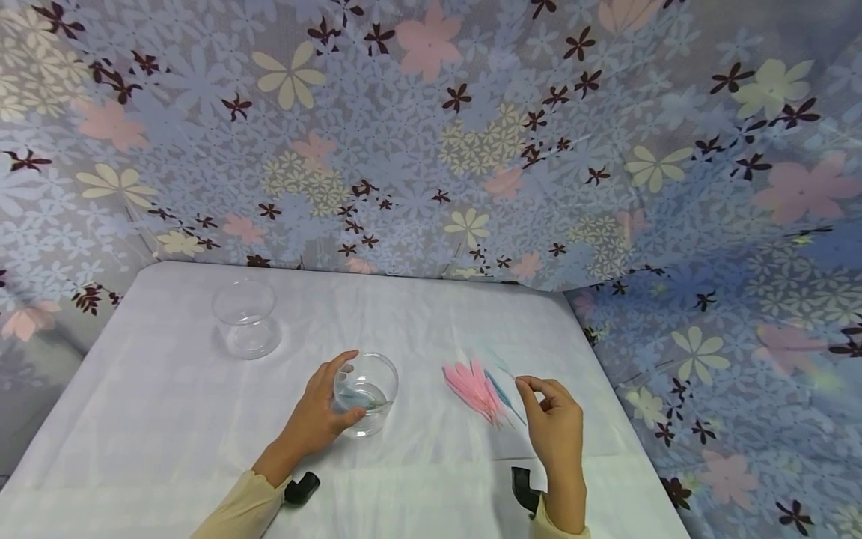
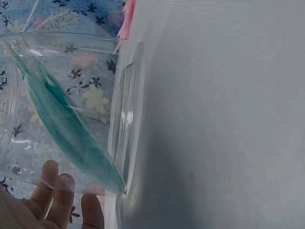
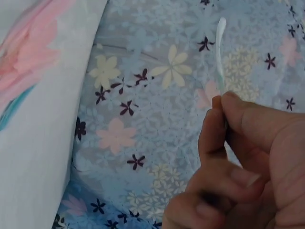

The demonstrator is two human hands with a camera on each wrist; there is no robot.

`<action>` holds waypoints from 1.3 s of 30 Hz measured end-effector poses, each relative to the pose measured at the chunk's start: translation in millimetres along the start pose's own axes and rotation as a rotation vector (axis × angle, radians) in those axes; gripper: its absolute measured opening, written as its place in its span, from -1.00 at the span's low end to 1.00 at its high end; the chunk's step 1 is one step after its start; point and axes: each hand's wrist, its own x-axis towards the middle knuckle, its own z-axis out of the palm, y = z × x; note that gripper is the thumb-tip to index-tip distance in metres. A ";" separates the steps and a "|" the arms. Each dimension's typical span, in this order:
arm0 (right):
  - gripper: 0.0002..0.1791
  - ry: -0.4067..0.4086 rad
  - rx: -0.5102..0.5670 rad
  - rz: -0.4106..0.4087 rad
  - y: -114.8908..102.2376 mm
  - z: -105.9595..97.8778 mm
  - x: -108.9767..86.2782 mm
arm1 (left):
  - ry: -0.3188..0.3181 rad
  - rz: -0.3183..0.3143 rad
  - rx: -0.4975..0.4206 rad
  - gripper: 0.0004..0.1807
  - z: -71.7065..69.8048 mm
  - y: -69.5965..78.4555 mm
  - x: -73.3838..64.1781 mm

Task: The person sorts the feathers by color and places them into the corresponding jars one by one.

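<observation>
My left hand (image 1: pixel 322 410) holds a clear cup (image 1: pixel 385 374) from its left side, thumb near the front and fingers round the far side. Inside that cup, teal feathers (image 2: pixel 66 129) lean at a slant, as the left wrist view shows. On the right, my right hand (image 1: pixel 555 425) pinches a thin pale feather (image 3: pixel 220 52) between thumb and index finger, above the table. Just left of this hand lies a fan of pink feathers (image 1: pixel 474 389) on the cloth, with a blue feather (image 1: pixel 501 393) along its right edge.
A second clear cup (image 1: pixel 245 314) stands at the back left of the white-covered table (image 1: pixel 168 419). Flowered fabric (image 1: pixel 377 150) hangs behind the table and along its right side. Black curved pieces (image 1: pixel 301 489) sit by both wrists.
</observation>
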 end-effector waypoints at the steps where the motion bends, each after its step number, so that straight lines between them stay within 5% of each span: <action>1: -0.91 -0.014 0.015 -0.012 -1.4 1.1 -0.6 | 0.001 -0.001 0.000 0.00 -0.1 0.0 -0.1; 10: -0.92 -0.144 0.143 -0.123 -9.4 17.4 -6.7 | -0.003 0.001 0.010 0.00 0.1 -0.7 -1.1; 18: -0.89 -0.165 0.222 -0.207 -19.1 21.6 -2.8 | -0.006 -0.005 0.001 -0.01 -1.0 0.7 -1.1; 39: -0.85 -0.375 0.236 -0.327 -56.3 37.5 1.6 | -0.001 0.010 0.003 -0.02 -0.1 -0.8 0.2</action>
